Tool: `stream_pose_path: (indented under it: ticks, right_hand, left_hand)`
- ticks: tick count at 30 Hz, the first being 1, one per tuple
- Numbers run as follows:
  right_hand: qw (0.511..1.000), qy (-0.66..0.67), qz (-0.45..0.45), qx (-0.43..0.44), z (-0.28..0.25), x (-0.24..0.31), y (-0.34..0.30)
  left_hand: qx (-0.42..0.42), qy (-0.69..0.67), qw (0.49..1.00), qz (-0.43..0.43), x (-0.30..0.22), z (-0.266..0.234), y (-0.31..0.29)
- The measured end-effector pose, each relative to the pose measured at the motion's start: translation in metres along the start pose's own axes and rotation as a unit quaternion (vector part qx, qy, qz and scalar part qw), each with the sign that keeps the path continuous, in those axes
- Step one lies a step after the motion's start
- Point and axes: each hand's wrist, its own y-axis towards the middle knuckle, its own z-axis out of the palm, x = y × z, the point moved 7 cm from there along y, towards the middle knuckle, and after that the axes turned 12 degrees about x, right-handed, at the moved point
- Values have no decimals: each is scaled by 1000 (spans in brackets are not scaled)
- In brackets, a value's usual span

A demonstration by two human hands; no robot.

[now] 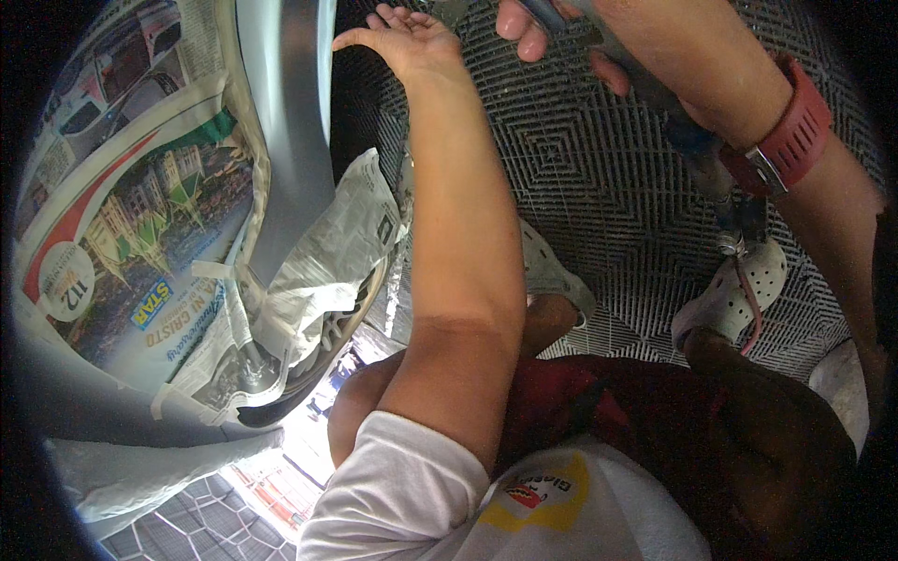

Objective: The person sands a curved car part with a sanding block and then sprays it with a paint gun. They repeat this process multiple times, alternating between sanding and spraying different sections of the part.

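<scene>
My left hand (412,39) is stretched out with the palm partly turned up and the fingers apart. It holds nothing, and its thumb points at the edge of a smooth grey-blue car body panel (290,122). At the top right, my right hand (655,42) is wrapped round what looks like a spray gun (622,56), whose head is cut off by the picture's upper edge. From its grip a metal coupling (731,245) hangs down, with a thin reddish hose (751,313) running off it.
Newspaper (159,220) is taped over the car at left, and a loose sheet (341,229) partly covers a wheel (341,323). Dark ribbed matting (580,178) lies underfoot. My pale clogs (739,285) stand on it, one near the hose. Pale sheeting (150,477) is at lower left.
</scene>
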Motion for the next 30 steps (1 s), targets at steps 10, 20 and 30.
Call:
stream_pose_path:
  ticks: [10, 20, 30]
  right_hand:
    - [999, 14, 26, -39, -5, 2, -4]
    - [999, 20, 17, -34, -14, 12, -12]
    - [997, 17, 12, -72, -29, 12, -23]
  left_hand:
    - [-15, -15, 1000, 16, 16, 48, 1]
    - [36, 33, 999, -12, 31, 123, 8]
    - [-25, 237, 970, 53, 8, 131, -15]
